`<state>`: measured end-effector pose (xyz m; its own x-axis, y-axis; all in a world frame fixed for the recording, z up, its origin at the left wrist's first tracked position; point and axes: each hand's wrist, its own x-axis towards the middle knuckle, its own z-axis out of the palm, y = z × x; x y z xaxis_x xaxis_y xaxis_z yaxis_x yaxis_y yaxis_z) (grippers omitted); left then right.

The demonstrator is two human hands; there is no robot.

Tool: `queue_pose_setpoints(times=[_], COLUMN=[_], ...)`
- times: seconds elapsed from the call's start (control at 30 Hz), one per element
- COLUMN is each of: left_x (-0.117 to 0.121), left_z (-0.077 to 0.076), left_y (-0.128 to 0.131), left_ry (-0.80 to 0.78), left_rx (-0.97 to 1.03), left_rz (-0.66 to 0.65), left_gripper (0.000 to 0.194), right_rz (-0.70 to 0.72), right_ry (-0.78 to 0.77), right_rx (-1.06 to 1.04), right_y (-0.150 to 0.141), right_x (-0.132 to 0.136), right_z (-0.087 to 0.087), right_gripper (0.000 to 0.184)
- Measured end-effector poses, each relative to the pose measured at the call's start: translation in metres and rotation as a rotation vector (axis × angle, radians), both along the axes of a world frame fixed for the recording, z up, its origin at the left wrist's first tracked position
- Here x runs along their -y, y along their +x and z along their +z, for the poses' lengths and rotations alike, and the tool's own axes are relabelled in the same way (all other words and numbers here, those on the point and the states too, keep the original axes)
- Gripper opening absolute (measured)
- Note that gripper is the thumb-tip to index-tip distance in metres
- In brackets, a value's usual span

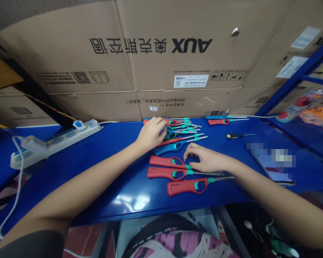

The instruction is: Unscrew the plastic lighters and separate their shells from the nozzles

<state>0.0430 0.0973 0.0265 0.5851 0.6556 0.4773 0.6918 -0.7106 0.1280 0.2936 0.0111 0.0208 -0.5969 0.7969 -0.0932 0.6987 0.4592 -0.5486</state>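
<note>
left sleeve: dark grey, short | garment: pink, black, white pattern

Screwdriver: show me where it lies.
In the head view, the screwdriver lies on the blue bench, right of the lighters, just beyond the phone.

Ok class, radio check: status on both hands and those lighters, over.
Left hand on lighter pile. Right hand over three red lighters. Screwdriver lying off to the right.
</note>
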Motion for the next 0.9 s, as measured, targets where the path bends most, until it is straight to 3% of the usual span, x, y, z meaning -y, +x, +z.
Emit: queue_pose_setpoints(times=[0.1,0.17,0.33,0.47,0.57,0.67,0.8,0.9], left_x=[0.039,0.061,0.079,0.077,0.086,0.105,0.128,0.132], left_z=[0.009,0.010,0.000,0.002,0.017,0.038,0.064,0.075], left_y=[0.000,-0.003,-0.012,-0.014,-0.011,-0.011,-0.037,-0.068], left_ry=[-0.101,-0.171,-0.279,-0.271,-0.370,-0.501,-0.738,-0.852], left_rx=[-0.125,-0.244,-0.308,-0.267,-0.319,-0.350,-0.346,-0.270], left_rz=[-0.271,-0.356,-0.321,-0.220,-0.195,-0.249,-0.330,-0.290], left_gripper=[0.023,0.026,0.032,0.034,0.027,0.031,0.024,0.027], right_rz=[0.002,0.014,0.003,0.029,0.119,0.274,0.415,0.351], right_ry=[0.005,-0.008,0.055,0.165,0.367,0.541,0.572,0.566], right_rx=[0.013,0.035,0.046,0.066,0.196,0.268,0.240,0.250], right_y=[0.002,0.002,-0.003,-0.008,-0.013,-0.017,-0.013,0.001], right_x=[0.004,0.005,0.007,0.010,0.018,0.034,0.065,0.079], right_z=[0.002,0.001,-0.002,0.009,0.024,0.038,0.051,0.056], right_gripper=[0.027,0.023,0.010,0.016,0.026,0.031,0.031,0.033])
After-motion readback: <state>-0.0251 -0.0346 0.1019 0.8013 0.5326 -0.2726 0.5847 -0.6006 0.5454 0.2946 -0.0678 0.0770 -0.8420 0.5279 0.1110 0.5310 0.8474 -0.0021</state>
